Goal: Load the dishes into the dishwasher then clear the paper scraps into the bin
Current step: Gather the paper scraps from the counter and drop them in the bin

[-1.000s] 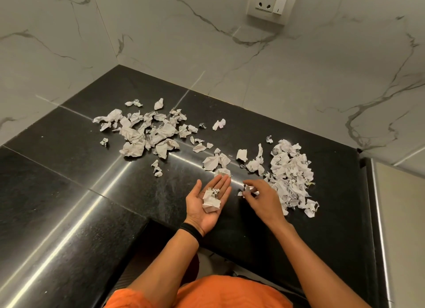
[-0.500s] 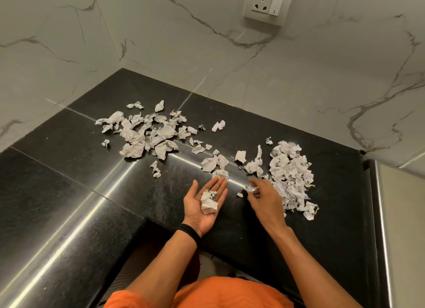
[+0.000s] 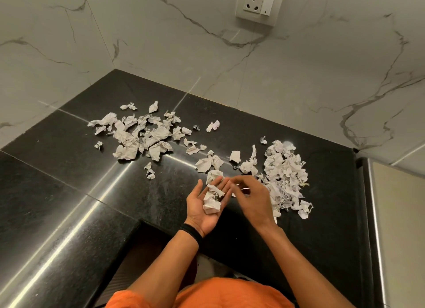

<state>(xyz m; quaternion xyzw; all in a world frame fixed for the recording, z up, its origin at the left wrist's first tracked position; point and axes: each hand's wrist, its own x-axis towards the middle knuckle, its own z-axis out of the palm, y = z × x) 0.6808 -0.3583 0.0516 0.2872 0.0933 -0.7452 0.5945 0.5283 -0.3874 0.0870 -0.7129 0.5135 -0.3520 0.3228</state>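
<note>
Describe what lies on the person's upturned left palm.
A small heap of crumpled paper scraps lies on the left hand, palm up. The palm under the heap is covered, and the blurred right hand overlaps the fingertips, so anything there cannot be seen.

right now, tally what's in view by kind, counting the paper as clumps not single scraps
hands: 2, left hand, right hand
paper clumps: 4, left spread, middle scatter, right heap, handful in the left palm
wall socket: 1
wristband: 1
total: 8
</note>
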